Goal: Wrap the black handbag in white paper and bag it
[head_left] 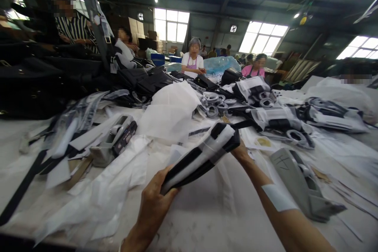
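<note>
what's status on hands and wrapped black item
Left hand gripping near end of wrapped black item. Right hand at far end, fingers hidden. Tape dispenser at right, white sheets at left.

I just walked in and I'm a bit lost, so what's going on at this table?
A person holds a black item with white wrapping around it, tilted over the table. The left hand grips its near end; the right hand is at the far end, mostly hidden behind it. A gray dispenser sits to the left and another to the right. Beyond lie more wrapped items, and a co-worker in a purple apron is farther back.
</note>
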`<act>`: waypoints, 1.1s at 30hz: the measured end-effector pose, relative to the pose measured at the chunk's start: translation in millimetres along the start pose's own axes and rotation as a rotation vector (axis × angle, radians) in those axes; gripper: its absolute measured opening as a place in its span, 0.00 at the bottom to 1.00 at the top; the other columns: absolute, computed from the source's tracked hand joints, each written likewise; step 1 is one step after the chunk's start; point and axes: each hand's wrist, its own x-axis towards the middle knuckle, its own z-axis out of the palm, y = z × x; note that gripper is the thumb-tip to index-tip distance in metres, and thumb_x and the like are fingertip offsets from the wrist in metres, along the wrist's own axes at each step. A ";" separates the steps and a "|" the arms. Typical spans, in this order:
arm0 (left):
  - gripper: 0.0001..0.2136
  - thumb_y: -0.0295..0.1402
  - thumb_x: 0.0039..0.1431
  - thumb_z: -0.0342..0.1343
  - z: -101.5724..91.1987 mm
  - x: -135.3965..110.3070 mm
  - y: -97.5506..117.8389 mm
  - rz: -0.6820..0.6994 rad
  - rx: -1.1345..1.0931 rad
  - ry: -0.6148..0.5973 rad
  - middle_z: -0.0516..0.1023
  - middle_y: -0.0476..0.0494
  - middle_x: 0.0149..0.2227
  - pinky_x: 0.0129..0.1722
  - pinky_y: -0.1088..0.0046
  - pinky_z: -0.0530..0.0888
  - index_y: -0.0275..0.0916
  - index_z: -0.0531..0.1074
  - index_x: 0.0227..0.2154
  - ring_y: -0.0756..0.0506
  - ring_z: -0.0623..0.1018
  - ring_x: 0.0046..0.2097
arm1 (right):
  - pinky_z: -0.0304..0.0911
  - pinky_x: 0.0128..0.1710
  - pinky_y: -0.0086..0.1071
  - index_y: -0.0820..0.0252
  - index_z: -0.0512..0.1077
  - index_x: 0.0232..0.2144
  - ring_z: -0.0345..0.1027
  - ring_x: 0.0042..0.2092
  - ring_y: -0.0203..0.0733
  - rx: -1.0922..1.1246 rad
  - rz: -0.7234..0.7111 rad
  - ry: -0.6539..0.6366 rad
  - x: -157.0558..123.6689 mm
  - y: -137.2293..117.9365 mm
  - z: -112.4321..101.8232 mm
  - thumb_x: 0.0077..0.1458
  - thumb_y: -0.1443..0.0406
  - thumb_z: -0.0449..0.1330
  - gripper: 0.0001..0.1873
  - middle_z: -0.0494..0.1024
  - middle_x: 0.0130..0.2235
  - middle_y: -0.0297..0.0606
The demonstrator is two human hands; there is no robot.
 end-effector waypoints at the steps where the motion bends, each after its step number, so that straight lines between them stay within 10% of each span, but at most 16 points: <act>1: 0.20 0.32 0.57 0.58 -0.1 0.2 -0.3 -0.004 -0.001 0.000 0.80 0.47 0.47 0.48 0.67 0.79 0.44 0.69 0.53 0.43 0.82 0.47 | 0.67 0.51 0.45 0.63 0.71 0.51 0.69 0.53 0.53 0.000 0.009 0.015 -8.3 2.1 -3.5 0.60 0.65 0.49 0.20 0.77 0.50 0.51; 5: 0.19 0.32 0.57 0.58 -0.4 0.6 0.7 0.008 -0.019 0.001 0.80 0.47 0.47 0.48 0.68 0.79 0.44 0.70 0.52 0.43 0.82 0.46 | 0.64 0.57 0.50 0.59 0.68 0.56 0.66 0.59 0.53 0.006 -0.056 0.002 -81.9 7.9 -14.1 0.62 0.62 0.49 0.22 0.73 0.57 0.49; 10: 0.19 0.31 0.59 0.58 2.2 -1.2 3.3 0.051 -0.023 -0.009 0.80 0.46 0.48 0.48 0.68 0.79 0.44 0.69 0.53 0.43 0.81 0.48 | 0.53 0.65 0.58 0.60 0.61 0.65 0.55 0.67 0.56 -0.103 -0.272 -0.337 -176.3 0.6 -2.7 0.63 0.51 0.55 0.32 0.63 0.66 0.49; 18: 0.25 0.22 0.61 0.50 24.6 -6.9 14.5 0.369 0.068 -0.057 0.78 0.39 0.49 0.51 0.64 0.77 0.41 0.62 0.61 0.42 0.78 0.51 | 0.64 0.59 0.53 0.50 0.65 0.62 0.66 0.60 0.57 -0.025 -0.388 -0.353 -196.9 -79.5 37.2 0.60 0.52 0.61 0.30 0.72 0.60 0.42; 23: 0.21 0.22 0.65 0.44 32.3 -23.3 20.7 0.589 0.203 -0.189 0.78 0.36 0.50 0.50 0.65 0.77 0.36 0.66 0.59 0.43 0.77 0.52 | 0.75 0.36 0.36 0.53 0.72 0.52 0.79 0.39 0.48 0.093 -0.635 -0.240 -233.5 -92.8 9.7 0.59 0.56 0.62 0.20 0.83 0.44 0.39; 26: 0.18 0.24 0.69 0.42 32.7 -26.1 20.6 0.657 0.251 -0.215 0.78 0.36 0.49 0.50 0.65 0.77 0.34 0.68 0.57 0.43 0.77 0.51 | 0.73 0.35 0.29 0.51 0.72 0.50 0.78 0.37 0.40 0.223 -0.752 -0.176 -223.0 -93.4 -32.4 0.62 0.65 0.60 0.14 0.83 0.41 0.36; 33: 0.17 0.23 0.70 0.42 29.2 -26.0 21.8 0.689 0.311 -0.144 0.80 0.39 0.48 0.47 0.66 0.76 0.36 0.71 0.54 0.43 0.78 0.48 | 0.69 0.39 0.33 0.55 0.78 0.33 0.76 0.36 0.43 0.295 -0.179 -0.268 -91.5 -98.1 -66.2 0.61 0.61 0.57 0.10 0.82 0.34 0.36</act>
